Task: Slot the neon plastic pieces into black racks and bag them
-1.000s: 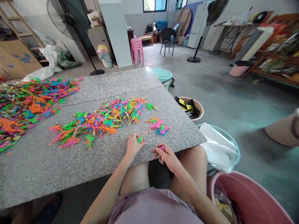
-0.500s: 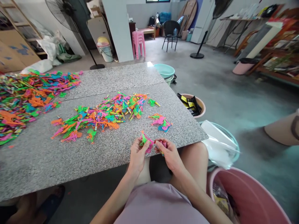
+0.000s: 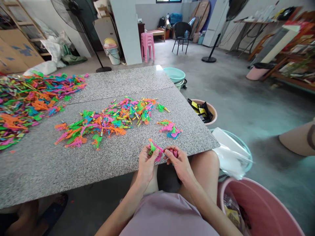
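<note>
Near the front edge of the speckled stone table (image 3: pixel 98 170), my left hand (image 3: pixel 145 164) is closed on pink and green flat plastic pieces (image 3: pixel 158 154) with openwork shapes. Right beside it, my right hand (image 3: pixel 181 164) pinches at the edge of the pink piece, with small reddish-pink cylinders (image 3: pixel 174 152) among its fingers. Just beyond the hands lies a small cluster of pink, green and blue pieces (image 3: pixel 172 127). A lone green piece with a yellow tube (image 3: pixel 162 108) lies farther back. To the left spreads a long heap of similar colourful pieces (image 3: pixel 115 121).
A larger heap of colourful plastic (image 3: pixel 36 101) covers the table's far left. On the floor at right stand a pink tub (image 3: pixel 268 200), a basin with clear plastic sheets (image 3: pixel 228 150) and a basin of black baskets (image 3: pixel 213 113). Another person's leg (image 3: pixel 299 137) shows at right.
My right hand has turned slightly, so the reddish-pink cylinders show more plainly. My left hand keeps its hold on the pink and green pieces. The camera view has shifted a little.
</note>
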A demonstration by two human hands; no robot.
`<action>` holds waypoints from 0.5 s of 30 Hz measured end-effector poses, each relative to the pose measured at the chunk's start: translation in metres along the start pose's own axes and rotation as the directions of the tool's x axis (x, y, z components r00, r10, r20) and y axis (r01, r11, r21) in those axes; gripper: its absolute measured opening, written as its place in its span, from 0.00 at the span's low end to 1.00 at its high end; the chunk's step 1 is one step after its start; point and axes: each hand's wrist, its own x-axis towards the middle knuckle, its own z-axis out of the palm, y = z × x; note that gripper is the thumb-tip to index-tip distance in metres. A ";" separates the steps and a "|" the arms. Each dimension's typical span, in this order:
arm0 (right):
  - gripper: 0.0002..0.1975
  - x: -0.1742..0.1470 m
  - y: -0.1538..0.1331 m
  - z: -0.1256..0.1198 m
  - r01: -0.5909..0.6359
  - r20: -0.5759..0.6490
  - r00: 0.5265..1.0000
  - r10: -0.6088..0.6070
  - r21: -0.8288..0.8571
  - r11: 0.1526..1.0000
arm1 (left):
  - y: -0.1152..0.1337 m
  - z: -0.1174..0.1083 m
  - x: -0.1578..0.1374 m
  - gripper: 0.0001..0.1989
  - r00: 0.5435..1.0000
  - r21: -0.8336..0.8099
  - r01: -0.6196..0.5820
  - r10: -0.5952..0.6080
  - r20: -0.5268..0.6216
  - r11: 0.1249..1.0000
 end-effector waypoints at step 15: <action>0.18 0.056 0.015 0.001 0.133 -0.054 0.989 -0.138 -0.096 0.986 | 0.041 -0.023 0.070 0.19 0.951 0.295 -0.242 0.286 -0.116 0.924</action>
